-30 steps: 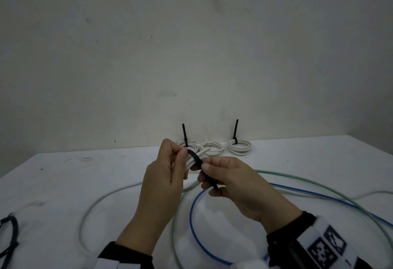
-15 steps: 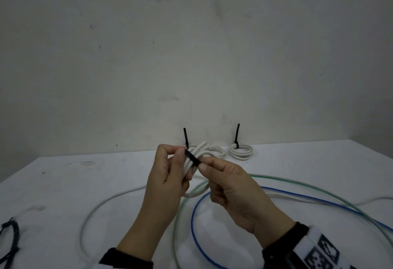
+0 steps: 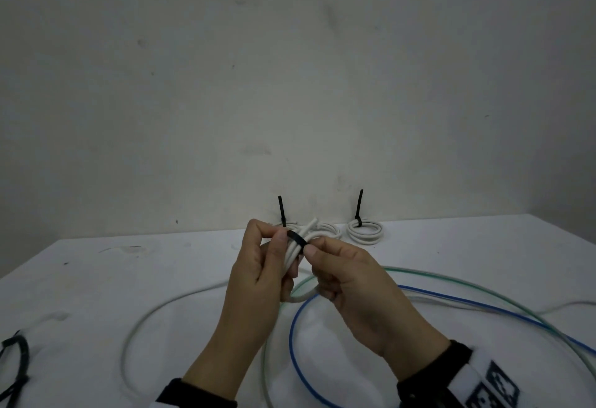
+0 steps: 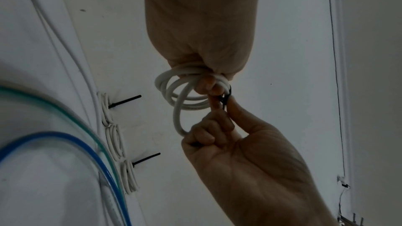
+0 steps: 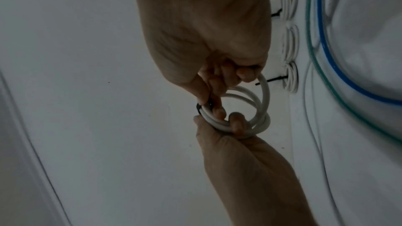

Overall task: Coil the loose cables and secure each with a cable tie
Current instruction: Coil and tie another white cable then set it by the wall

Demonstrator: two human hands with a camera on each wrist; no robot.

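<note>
Wrapping black tie [image 3: 297, 238] round white coil [image 3: 295, 254]; left hand [image 3: 258, 273] gripping coil, right hand [image 3: 351, 281] pinching tie; next, probably threading tail through head.

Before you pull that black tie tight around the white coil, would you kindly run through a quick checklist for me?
1. Left hand grips the white coil: ok.
2. Right hand pinches the black tie: ok.
3. Tie wraps the coil's strands: ok.
4. Tie's tail threaded through its head: cannot tell.
5. All loops gathered inside the tie: cannot tell.
6. Coil held clear of the blue cable: ok.
</note>
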